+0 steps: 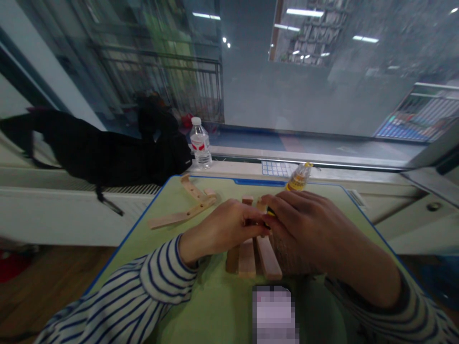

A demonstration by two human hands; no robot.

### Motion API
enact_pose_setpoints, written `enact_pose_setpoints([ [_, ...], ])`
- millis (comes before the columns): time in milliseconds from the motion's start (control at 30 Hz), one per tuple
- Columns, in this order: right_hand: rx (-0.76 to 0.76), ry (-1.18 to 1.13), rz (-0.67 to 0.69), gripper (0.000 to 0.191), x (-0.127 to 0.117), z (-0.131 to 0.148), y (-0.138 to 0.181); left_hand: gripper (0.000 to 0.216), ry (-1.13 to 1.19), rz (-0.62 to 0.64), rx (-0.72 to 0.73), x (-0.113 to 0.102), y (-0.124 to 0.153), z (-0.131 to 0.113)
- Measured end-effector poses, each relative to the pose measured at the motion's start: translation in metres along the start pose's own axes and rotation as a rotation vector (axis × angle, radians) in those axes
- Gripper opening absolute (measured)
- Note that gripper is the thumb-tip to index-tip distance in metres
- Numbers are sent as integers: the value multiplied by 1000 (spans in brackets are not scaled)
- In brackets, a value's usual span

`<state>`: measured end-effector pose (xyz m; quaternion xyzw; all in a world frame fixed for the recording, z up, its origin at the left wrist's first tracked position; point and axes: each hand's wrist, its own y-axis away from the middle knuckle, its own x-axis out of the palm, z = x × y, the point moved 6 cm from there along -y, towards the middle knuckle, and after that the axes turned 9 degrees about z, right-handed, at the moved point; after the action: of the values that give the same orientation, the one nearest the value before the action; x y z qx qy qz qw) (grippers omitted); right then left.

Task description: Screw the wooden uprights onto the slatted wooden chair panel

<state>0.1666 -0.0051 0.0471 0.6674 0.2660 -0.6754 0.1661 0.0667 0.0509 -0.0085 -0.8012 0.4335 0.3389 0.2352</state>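
Observation:
My left hand (229, 227) is closed at the wooden pieces in the middle of the table, its thumb and fingertips pressed together near the upper ends of two pale wooden strips (247, 260). What lies between those fingertips is hidden. My right hand (304, 220) meets it from the right, closed around a small yellow-and-black object (270, 211), mostly covered by the fingers. Beneath both hands lies a brown block or board (232, 260), with the strips resting over it. Further left, a jointed wooden piece with holes (195, 209) lies on the table.
The green table (143, 248) has a blue rim. A blurred-out phone-like object (274, 313) lies at the near side. A yellow-labelled bottle (299, 177) stands at the far edge. On the sill are a water bottle (201, 145) and a black bag (118, 155), before a large window.

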Motion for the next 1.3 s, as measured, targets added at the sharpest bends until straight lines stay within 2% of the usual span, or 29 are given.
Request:
enact_pose_setpoints([
  [233, -42, -120, 53, 24, -2, -2, 2, 12, 11, -9, 58, -2, 0, -2],
  [467, -54, -46, -25, 20, -1, 1, 2, 12, 108, 26, 100, 1, -1, 1],
  [700, -49, -36, 6, 22, -1, 3, 2, 14, 163, 56, 117, 2, -2, 2],
  [1000, -28, 71, -27, 21, 1, 4, 3, 16, 189, 89, 124, 4, -2, 3],
  [1133, -31, 77, -37, 22, 1, 4, 2, 16, 139, 86, 90, 5, -2, 3],
  [1300, 1, 72, -35, 18, 1, 5, 1, 14, 12, 9, -6, 1, 1, 0],
])
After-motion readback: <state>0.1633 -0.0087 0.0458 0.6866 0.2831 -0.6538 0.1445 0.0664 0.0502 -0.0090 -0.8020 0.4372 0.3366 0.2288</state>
